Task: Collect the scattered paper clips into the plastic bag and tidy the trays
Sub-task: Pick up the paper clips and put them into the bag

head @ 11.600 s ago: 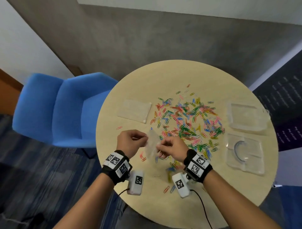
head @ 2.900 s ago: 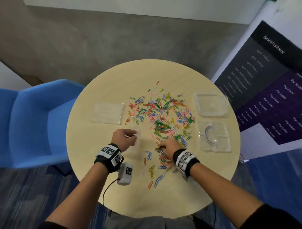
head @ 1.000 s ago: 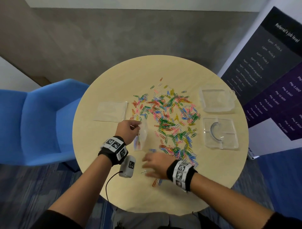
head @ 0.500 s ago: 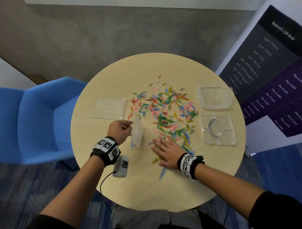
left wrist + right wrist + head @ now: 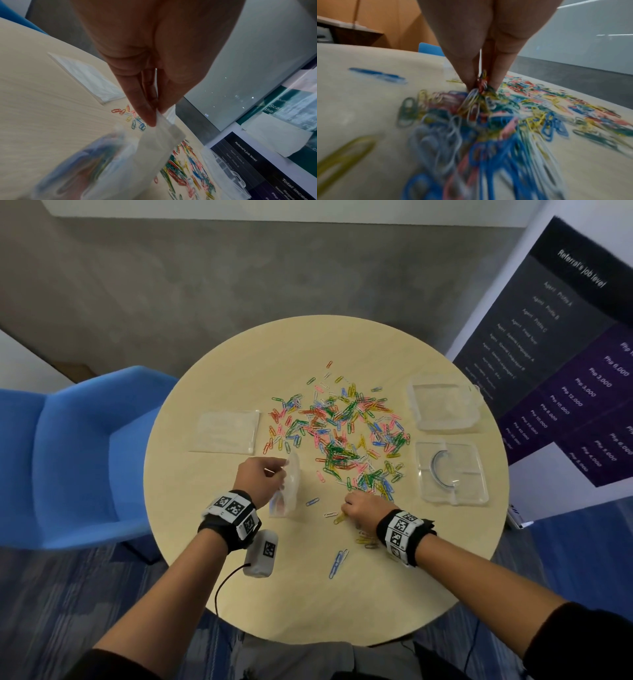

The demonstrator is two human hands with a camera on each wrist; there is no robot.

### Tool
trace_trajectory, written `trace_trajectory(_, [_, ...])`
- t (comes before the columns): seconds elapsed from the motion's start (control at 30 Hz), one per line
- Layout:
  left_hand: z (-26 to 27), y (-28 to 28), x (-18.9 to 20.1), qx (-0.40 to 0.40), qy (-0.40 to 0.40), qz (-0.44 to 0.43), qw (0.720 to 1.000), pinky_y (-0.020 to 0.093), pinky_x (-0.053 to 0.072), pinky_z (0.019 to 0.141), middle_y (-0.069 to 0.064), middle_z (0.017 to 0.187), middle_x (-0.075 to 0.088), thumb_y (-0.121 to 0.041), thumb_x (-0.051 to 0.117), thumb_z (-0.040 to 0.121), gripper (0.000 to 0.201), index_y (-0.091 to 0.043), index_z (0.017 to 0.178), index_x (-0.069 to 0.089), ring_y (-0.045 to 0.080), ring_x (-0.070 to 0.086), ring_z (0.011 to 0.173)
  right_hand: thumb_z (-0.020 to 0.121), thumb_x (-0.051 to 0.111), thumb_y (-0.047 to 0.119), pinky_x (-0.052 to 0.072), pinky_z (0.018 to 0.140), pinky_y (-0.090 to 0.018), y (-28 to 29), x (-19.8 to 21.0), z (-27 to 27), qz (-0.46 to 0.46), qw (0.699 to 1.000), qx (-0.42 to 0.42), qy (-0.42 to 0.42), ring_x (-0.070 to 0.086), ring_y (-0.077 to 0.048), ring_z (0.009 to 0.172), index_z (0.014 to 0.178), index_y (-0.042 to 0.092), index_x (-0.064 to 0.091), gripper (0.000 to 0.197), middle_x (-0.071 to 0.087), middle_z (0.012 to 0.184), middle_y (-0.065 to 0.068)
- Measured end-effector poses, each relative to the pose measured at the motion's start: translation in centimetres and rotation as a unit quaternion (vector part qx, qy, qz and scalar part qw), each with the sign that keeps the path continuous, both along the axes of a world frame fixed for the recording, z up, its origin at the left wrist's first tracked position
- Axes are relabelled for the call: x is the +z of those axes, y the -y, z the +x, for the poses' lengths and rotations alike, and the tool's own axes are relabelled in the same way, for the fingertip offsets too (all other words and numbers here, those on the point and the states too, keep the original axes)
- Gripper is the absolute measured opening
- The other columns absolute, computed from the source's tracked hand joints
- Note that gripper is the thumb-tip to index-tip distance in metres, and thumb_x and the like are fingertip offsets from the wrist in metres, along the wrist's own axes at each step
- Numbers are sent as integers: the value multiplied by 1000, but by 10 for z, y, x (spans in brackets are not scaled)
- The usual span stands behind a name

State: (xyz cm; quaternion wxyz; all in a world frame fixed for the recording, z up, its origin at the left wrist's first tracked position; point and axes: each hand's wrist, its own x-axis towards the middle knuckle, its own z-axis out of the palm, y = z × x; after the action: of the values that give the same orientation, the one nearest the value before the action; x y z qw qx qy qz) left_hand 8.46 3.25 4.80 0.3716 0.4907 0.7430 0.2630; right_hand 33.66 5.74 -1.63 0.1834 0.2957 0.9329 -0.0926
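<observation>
Coloured paper clips lie scattered across the middle of the round table. My left hand pinches the top edge of a small clear plastic bag, which hangs down with some clips in its bottom. The thumb and forefinger hold the bag's rim. At the pile's near edge my right hand pinches a small bunch of clips between thumb and fingers. Two clear plastic trays stand at the right: one far, one near with a curved piece in it.
A flat stack of clear bags lies at the table's left. Loose clips lie near the front edge. A blue chair stands left of the table, a dark printed banner at the right.
My right hand was flat on the table half a second ago; it has shifted right to the pile's near edge and its fingers have closed on clips. The left hand keeps holding the bag.
</observation>
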Motion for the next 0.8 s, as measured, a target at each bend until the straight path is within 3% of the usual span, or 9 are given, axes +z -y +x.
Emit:
trace_trajectory(0.1, [13, -2, 1, -13, 0, -4, 1000, 20, 53, 77, 1, 71, 73, -11, 60, 85, 24, -17, 104, 73, 4, 67, 62, 91, 50, 3, 49, 90, -37, -10, 14, 0, -55, 990, -119, -53, 58, -30, 106, 115, 5, 65, 28, 63, 110, -12])
trace_trajectory(0.17, [20, -3, 0, -15, 14, -3, 1000, 27, 57, 81, 2, 70, 73, -11, 61, 85, 24, -15, 105, 73, 10, 69, 64, 92, 58, 13, 51, 92, -32, -17, 23, 5, -106, 938, -291, -157, 64, -22, 100, 112, 11, 71, 24, 70, 107, -7])
trace_trajectory(0.27, [31, -4, -3, -24, 27, -7, 999, 32, 58, 81, 3, 72, 72, -9, 62, 85, 24, -11, 106, 73, 17, 71, 66, 81, 75, 17, 56, 84, -27, -25, 29, 16, -180, 782, -500, -324, 69, -14, 83, 102, 15, 76, 20, 75, 95, -1])
trace_trajectory(0.4, [46, -5, -9, -34, 45, -11, 998, 39, 60, 80, 6, 76, 73, -6, 63, 85, 24, -9, 106, 73, 22, 72, 67, 78, 75, 4, 60, 75, -32, -27, 50, 2, -390, 523, -584, -484, 71, -25, 78, 102, 2, 73, 24, 74, 91, -15])
trace_trajectory(0.43, [49, -5, -9, -38, 45, -11, 998, 39, 60, 79, 7, 77, 73, -6, 63, 85, 24, -9, 107, 73, 22, 72, 68, 79, 73, 0, 60, 71, -31, -25, 55, -6, -431, 476, -581, -501, 71, -25, 73, 100, -1, 72, 21, 74, 89, -17])
trace_trajectory(0.5, [54, -5, -8, -47, 39, -7, 998, 38, 59, 80, 6, 79, 73, -8, 63, 86, 25, -7, 110, 71, 21, 72, 69, 81, 71, -2, 60, 69, -29, -20, 57, -23, -446, 470, -572, -503, 72, -24, 70, 93, 2, 73, 13, 74, 86, -16])
trace_trajectory(0.63, [57, -7, -5, -63, -1, 13, 998, 30, 58, 76, 8, 89, 74, -13, 65, 87, 24, -9, 110, 71, 15, 70, 67, 83, 73, 8, 60, 73, -30, -11, 51, -45, -381, 575, -567, -450, 70, -25, 79, 102, 5, 74, 19, 72, 99, -20])
trace_trajectory(0.73, [55, -6, -4, -76, -44, 40, 995, 34, 57, 79, 9, 97, 74, -12, 65, 85, 26, -10, 110, 72, 18, 69, 76, 87, 68, 6, 57, 59, -17, -12, 52, -52, -377, 592, -570, -428, 67, -18, 69, 109, 0, 70, 23, 70, 100, -19])
trace_trajectory(0.8, [52, -6, -2, -97, -67, 55, 991, 35, 56, 80, 9, 99, 73, -11, 65, 86, 24, -12, 108, 73, 21, 68, 81, 90, 63, 4, 59, 71, -25, -14, 51, -58, -398, 584, -573, -414, 68, -24, 79, 111, -3, 68, 22, 68, 104, -21])
